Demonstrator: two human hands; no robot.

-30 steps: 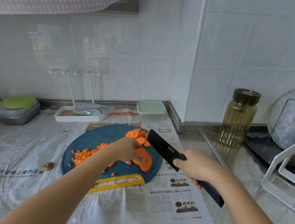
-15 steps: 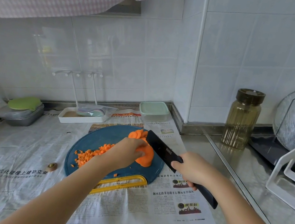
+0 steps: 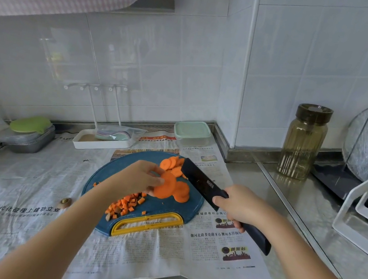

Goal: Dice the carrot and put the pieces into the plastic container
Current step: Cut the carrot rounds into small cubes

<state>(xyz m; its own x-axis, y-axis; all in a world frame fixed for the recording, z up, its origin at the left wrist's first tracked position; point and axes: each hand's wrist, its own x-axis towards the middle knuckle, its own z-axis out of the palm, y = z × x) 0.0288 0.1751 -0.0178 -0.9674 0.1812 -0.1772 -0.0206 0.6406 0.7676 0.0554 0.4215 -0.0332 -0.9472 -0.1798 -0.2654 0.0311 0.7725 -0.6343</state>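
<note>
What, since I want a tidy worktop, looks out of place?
A small brownish stub, perhaps the carrot's end, lies off the cutting board on the newspaper, left of it. Nothing else looks spilled or damaged.

At frame centre the left hand (image 3: pixel 141 176) pinched round carrot slices (image 3: pixel 165 186) at the middle of the blue cutting board (image 3: pixel 102 181), while the right hand (image 3: pixel 237 205) gripped a black knife (image 3: pixel 200 182) just to their right. Diced carrot (image 3: pixel 127 203) lay lower on the board; the lidded plastic container (image 3: pixel 192 132) sat above it
</note>
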